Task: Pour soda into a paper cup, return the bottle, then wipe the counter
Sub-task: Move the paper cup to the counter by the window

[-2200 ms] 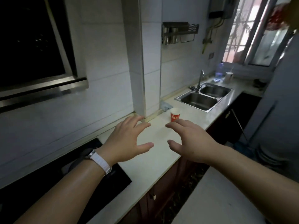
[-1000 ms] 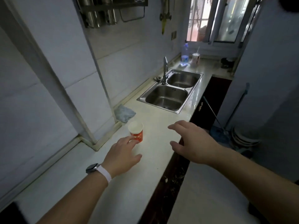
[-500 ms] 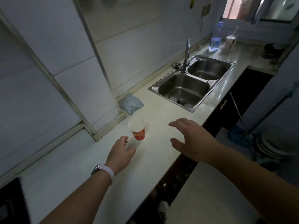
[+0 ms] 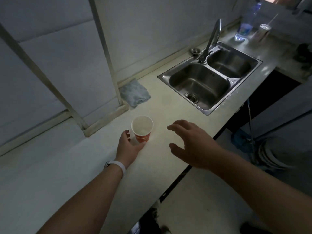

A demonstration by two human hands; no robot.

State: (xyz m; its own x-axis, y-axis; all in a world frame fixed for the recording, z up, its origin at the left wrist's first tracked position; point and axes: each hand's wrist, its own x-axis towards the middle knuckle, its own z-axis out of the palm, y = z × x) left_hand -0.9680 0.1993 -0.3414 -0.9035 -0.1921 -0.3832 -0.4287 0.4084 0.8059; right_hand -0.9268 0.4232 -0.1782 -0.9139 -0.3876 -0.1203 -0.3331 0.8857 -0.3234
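The left hand (image 4: 128, 146) curls its fingers around the base of an upright red-and-white paper cup (image 4: 142, 129) at its 1 o'clock. The right hand (image 4: 192, 144) hovers spread, holding nothing. A clear plastic bottle (image 4: 245, 25) stands far off at 1 o'clock, beyond the steel sink (image 4: 209, 76), nearer the right hand.
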